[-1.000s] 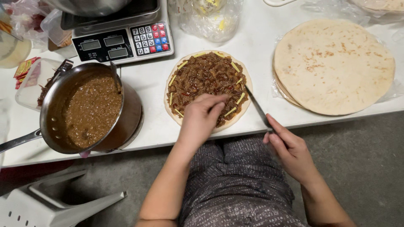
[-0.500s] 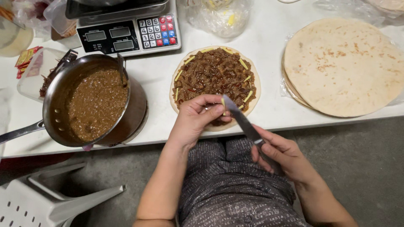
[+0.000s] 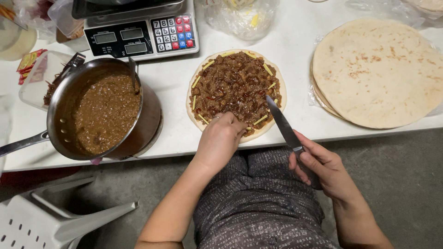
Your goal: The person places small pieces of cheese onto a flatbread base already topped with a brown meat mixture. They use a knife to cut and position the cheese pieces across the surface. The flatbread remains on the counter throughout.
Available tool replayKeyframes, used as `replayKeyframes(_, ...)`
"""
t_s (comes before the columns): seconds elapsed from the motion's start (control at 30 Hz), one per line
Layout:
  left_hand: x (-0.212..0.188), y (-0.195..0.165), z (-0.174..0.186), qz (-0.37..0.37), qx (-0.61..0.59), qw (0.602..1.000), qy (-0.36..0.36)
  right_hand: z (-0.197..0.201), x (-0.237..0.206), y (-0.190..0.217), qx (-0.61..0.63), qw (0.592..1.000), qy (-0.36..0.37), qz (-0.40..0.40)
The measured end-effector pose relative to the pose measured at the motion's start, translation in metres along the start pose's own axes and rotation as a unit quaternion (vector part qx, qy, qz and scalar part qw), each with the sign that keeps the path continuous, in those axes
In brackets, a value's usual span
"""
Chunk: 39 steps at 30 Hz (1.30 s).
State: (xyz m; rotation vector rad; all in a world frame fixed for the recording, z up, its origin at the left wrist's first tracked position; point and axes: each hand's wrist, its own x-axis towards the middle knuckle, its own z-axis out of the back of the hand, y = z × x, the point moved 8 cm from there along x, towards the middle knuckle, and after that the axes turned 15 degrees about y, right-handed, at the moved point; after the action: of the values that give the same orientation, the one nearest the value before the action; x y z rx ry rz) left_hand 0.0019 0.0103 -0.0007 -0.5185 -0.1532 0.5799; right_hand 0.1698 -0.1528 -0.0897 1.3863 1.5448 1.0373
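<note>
Your left hand (image 3: 221, 138) rests curled on the near edge of the topped flatbread (image 3: 236, 92) at centre frame; whether it pinches anything, I cannot tell. Your right hand (image 3: 323, 168), lower right, is closed around the handle of a knife (image 3: 282, 123), blade tip over the flatbread's right edge. A pan of sauce (image 3: 99, 110) sits left, plain flatbreads (image 3: 378, 69) upper right.

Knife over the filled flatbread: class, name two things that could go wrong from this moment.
The knife blade points toward the left hand at the filled flatbread edge, so fingers could be nicked. The pot of sauce overhangs the table edge; a bump might tip it.
</note>
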Motion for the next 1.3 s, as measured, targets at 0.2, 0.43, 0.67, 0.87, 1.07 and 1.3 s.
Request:
replayKeyframes(0.2,-0.001,-0.004,0.014,-0.006,-0.016,1.000,-0.012,0.009,-0.007,0.000,0.023,1.000,-0.015,0.001)
replayKeyframes(0.43,0.003,-0.009,0.075,-0.051,-0.103,0.987,-0.116,0.039,0.001,0.021,0.009,0.997,-0.061,0.041)
replayKeyframes(0.67,0.095,0.021,0.106,0.007,0.000,0.994,-0.113,0.061,0.038,0.038,0.025,0.992,-0.053,0.115)
replayKeyframes(0.87,0.219,0.057,0.103,0.009,0.054,0.995,-0.079,0.082,0.053,0.036,0.039,0.990,-0.042,0.132)
replayKeyframes(1.07,0.323,0.093,0.091,0.004,0.078,0.993,-0.083,0.087,0.070,0.042,-0.001,0.995,-0.004,0.096)
replayKeyframes(1.3,0.375,0.146,0.094,-0.004,0.112,0.988,-0.107,0.083,0.136,0.114,-0.434,0.883,-0.036,-0.176)
